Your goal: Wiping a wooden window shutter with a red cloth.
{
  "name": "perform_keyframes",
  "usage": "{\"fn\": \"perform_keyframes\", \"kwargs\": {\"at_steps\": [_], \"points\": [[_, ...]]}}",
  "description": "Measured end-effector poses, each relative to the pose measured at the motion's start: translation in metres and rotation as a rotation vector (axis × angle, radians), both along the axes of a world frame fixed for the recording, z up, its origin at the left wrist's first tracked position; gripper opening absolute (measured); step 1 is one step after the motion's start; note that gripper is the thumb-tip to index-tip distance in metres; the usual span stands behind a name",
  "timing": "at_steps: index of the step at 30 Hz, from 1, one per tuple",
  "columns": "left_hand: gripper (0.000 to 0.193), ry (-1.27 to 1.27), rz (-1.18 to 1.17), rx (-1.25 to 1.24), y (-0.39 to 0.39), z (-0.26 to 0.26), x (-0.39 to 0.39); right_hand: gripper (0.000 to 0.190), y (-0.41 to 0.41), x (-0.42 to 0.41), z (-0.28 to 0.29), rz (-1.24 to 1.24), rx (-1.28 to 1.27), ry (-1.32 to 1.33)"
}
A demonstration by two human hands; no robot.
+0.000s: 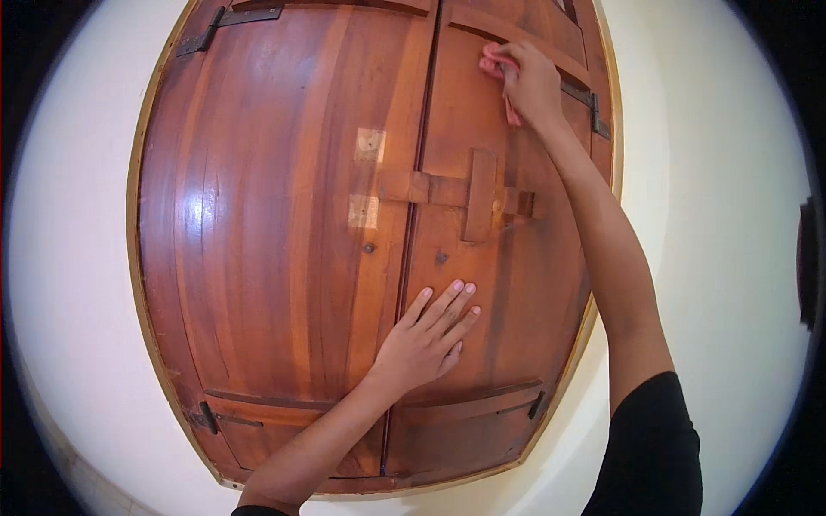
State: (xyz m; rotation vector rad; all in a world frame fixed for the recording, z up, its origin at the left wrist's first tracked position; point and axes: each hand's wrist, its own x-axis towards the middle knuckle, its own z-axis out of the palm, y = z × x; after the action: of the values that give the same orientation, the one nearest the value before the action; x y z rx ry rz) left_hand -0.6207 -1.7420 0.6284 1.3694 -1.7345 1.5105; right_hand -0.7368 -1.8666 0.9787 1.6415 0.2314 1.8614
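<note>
My right hand (535,84) grips a folded pink cloth (492,62) against the upper part of the right wooden shutter leaf (464,109), just below its upper crosspiece (477,29). Lower down, my left hand (426,342) lies with spread fingers on the same leaf, close to the seam between the two leaves, and holds nothing. Between my hands a wooden sliding latch (445,190) spans the seam, passing behind an upright wooden keeper (479,193). The left leaf (258,213) is shut alongside the right one.
Dark metal hinges stand at the upper left (210,32), upper right (597,116), lower left (210,417) and lower right (535,405). Two pale square patches (370,145) mark the left leaf. A pale wall (703,193) surrounds the wooden frame. A dark object (808,264) shows at the right rim.
</note>
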Motion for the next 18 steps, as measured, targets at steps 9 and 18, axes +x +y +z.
{"fn": "perform_keyframes", "kwargs": {"at_steps": [9,18], "points": [[0.048,0.007,-0.022,0.009,0.001,0.0,0.007,0.026,0.021,-0.024,-0.077,-0.074,0.113,0.458],[0.05,0.002,-0.05,0.017,-0.003,-0.001,0.004,0.022,0.029,0.008,0.015,0.108,0.291,0.231]]}}
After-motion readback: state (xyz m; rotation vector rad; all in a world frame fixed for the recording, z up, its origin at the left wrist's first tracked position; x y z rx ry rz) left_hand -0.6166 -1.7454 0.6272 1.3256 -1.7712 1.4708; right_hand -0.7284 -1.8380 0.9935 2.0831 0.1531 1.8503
